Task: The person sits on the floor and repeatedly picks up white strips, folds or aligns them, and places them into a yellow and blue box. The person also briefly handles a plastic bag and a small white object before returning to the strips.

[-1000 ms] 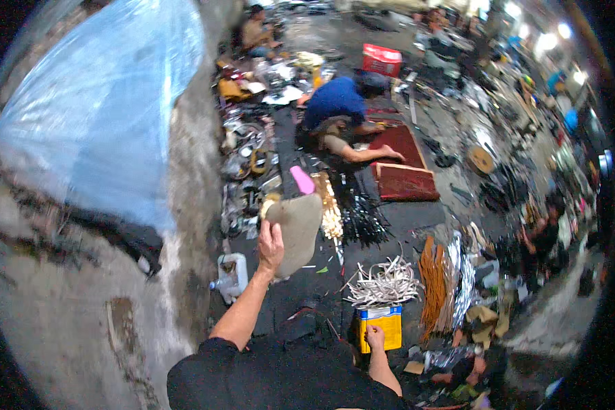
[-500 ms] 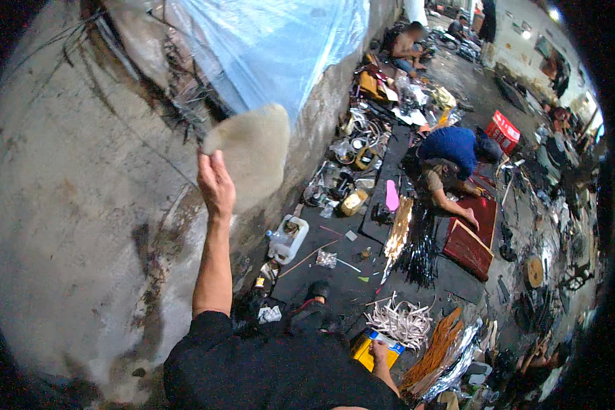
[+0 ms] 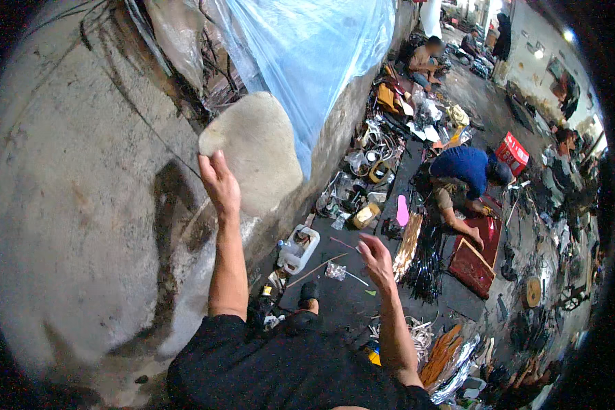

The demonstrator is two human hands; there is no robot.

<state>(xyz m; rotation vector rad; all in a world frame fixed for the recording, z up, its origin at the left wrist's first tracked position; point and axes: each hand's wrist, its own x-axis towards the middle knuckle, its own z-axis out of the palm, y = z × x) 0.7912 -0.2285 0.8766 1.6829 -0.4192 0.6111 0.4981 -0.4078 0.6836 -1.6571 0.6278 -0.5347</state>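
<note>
My left hand [image 3: 219,182] is raised and grips the lower left edge of a flat beige cushion-like pad [image 3: 256,147], holding it up against the grey concrete wall [image 3: 68,205]. My right hand [image 3: 376,261] hangs in the air over the dark floor with its fingers spread and nothing in it. Below it lie a white plastic jug [image 3: 298,248] and scattered small parts.
A blue plastic sheet [image 3: 314,61] hangs on the wall above. A person in a blue shirt [image 3: 461,174] crouches over red mats [image 3: 473,263] to the right. Bundles of black rods [image 3: 427,263], a pink sole shape [image 3: 402,210], metal strips and clutter cover the floor. Another person sits farther back.
My view has swung left toward the wall. My left hand has lifted the pad from low over the floor up against the wall. My right hand has come up off the yellow item.
</note>
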